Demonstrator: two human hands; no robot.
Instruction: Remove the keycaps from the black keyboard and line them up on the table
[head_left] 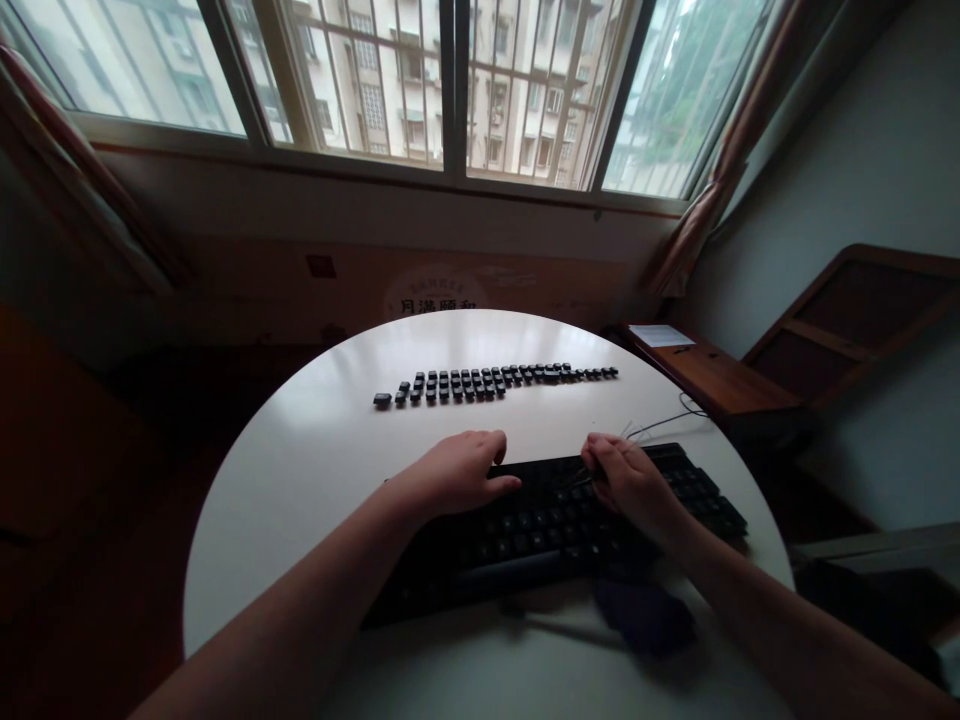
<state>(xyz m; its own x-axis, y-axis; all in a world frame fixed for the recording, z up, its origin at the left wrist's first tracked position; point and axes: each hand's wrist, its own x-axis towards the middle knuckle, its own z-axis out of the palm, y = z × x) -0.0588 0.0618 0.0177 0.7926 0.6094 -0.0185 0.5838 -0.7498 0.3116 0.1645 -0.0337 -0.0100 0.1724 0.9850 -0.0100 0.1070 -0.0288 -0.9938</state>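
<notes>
A black keyboard (525,540) lies at a slant on the white round table, its upper part bare of some keycaps. My left hand (465,475) rests over its upper left part, thumb spread from the bent fingers, with nothing visible between them. Over the keyboard's upper right side, my right hand (626,480) is closed in a pinch around a thin wire keycap puller (636,433). Wire ends show on both sides of the fingers, and the tips near the keys are blurred. Removed black keycaps (465,385) stand in rows behind the keyboard.
The white table (300,460) has a curved edge. A dark blue cloth-like thing (649,612) and a blurred slim handle (562,627) lie in front of the keyboard. A cable (667,420) runs off right toward a wooden chair (720,385) bearing paper (661,335).
</notes>
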